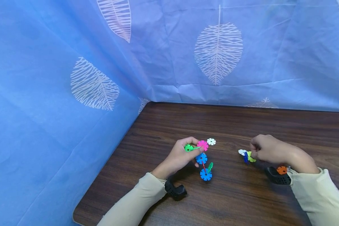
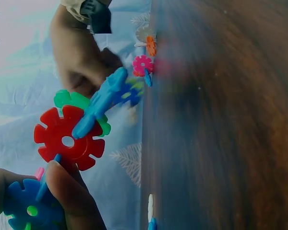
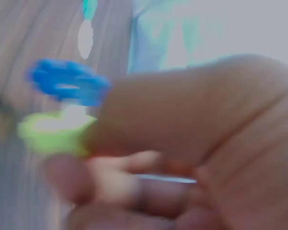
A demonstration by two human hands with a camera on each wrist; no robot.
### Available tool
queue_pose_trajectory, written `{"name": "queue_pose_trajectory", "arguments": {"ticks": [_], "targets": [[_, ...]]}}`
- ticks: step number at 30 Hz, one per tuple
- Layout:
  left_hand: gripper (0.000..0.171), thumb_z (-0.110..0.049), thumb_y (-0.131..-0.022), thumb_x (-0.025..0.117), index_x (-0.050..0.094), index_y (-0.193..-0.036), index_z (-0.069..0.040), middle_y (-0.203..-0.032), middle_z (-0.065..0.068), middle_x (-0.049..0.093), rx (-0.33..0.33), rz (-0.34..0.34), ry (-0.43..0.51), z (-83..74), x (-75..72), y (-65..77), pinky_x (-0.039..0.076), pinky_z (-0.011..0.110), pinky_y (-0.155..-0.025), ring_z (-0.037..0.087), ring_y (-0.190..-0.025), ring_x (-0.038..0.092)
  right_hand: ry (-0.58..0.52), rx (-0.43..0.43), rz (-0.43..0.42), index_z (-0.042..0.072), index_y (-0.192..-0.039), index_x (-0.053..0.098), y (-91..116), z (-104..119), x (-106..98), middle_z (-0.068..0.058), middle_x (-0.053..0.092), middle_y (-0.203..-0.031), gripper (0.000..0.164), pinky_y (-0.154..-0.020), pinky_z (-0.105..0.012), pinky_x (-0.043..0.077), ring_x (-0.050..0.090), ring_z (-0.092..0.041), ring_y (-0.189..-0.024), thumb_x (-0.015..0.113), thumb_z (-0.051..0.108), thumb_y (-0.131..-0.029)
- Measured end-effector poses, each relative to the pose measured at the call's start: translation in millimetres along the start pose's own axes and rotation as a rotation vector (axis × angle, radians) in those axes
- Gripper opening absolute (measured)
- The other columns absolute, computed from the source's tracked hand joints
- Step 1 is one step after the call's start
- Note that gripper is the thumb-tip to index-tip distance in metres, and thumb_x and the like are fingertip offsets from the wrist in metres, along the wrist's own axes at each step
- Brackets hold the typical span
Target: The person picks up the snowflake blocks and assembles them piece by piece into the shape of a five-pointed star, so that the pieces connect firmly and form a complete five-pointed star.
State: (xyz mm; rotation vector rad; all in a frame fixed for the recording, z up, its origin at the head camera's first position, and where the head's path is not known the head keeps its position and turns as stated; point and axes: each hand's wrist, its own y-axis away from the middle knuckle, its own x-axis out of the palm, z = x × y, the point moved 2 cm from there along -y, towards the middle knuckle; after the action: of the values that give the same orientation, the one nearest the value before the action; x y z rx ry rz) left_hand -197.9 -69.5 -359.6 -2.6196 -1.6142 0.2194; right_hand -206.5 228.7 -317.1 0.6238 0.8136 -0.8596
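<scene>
My left hand (image 1: 175,159) pinches a chain of interlocking notched plastic discs above the table. A pink disc (image 1: 202,145), a green disc (image 1: 188,148) and a blue disc (image 1: 201,159) sit at the fingers. Below hang a lower blue disc (image 1: 206,175) and a green one (image 1: 210,166) seen nearly edge-on; a red disc (image 2: 55,136) links them. To the right, my right hand (image 1: 274,151) pinches a yellow-green disc (image 1: 251,158), which is joined to a dark blue disc (image 1: 246,157) and a white disc (image 1: 241,152). This smaller group looks blurred in the right wrist view.
A white disc (image 1: 211,141) shows just beyond the left hand. Close to the right wrist appears an orange disc (image 1: 282,170). Dark wood-grain tabletop (image 1: 228,201) lies beneath, bordered at the back and left by a blue leaf-patterned cloth (image 1: 172,47).
</scene>
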Motion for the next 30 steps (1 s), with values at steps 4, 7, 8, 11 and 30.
{"name": "queue_pose_trajectory", "arguments": {"ticks": [4,7,8,11,30], "targets": [[0.015,-0.006,-0.100,0.068,0.065,-0.110,0.004,-0.089,0.005,0.070,0.006,0.006,0.002,-0.4,0.8,0.3,0.061,0.034,-0.061,0.013,-0.067,0.063,0.026,-0.086,-0.252,0.013,-0.076,0.056,-6,21,1,0.007,0.049,-0.061,0.024,-0.052,-0.026,0.035,0.040,-0.009,-0.052,0.062,-0.003,-0.091],[0.015,-0.006,-0.100,0.069,0.065,-0.109,0.005,-0.088,0.005,0.069,0.014,0.004,0.004,-0.8,1.3,0.3,0.061,0.033,-0.060,0.013,-0.067,0.063,-0.013,-0.133,-0.433,0.015,-0.075,0.059,-11,41,7,0.007,0.053,-0.061,0.025,-0.049,-0.025,0.037,0.043,-0.008,-0.051,0.064,-0.003,-0.091],[0.015,-0.006,-0.100,0.069,0.065,-0.109,0.005,-0.088,0.005,0.069,0.018,0.004,0.003,-0.8,1.4,0.4,0.061,0.033,-0.060,0.013,-0.066,0.063,-0.042,-0.151,-0.479,0.014,-0.075,0.061,-12,47,10,0.007,0.057,-0.062,0.024,-0.048,-0.026,0.039,0.045,-0.008,-0.050,0.065,-0.003,-0.091],[0.014,-0.006,-0.099,0.068,0.065,-0.109,0.005,-0.088,0.006,0.069,0.035,0.000,-0.013,-1.0,1.5,0.5,0.061,0.034,-0.060,0.013,-0.065,0.062,-0.140,-0.191,-0.588,0.014,-0.077,0.065,-18,64,21,0.006,0.065,-0.066,0.023,-0.048,-0.027,0.046,0.054,-0.011,-0.050,0.067,-0.002,-0.093],[0.011,-0.002,-0.098,0.068,0.067,-0.109,0.000,-0.092,0.007,0.073,0.144,-0.020,-0.090,-3.3,1.8,0.7,0.061,0.033,-0.056,0.013,-0.061,0.063,-0.187,-0.249,-0.810,0.007,-0.080,0.069,-31,90,52,0.000,0.069,-0.066,0.018,-0.044,-0.022,0.047,0.061,-0.008,-0.048,0.068,-0.007,-0.090]]}}
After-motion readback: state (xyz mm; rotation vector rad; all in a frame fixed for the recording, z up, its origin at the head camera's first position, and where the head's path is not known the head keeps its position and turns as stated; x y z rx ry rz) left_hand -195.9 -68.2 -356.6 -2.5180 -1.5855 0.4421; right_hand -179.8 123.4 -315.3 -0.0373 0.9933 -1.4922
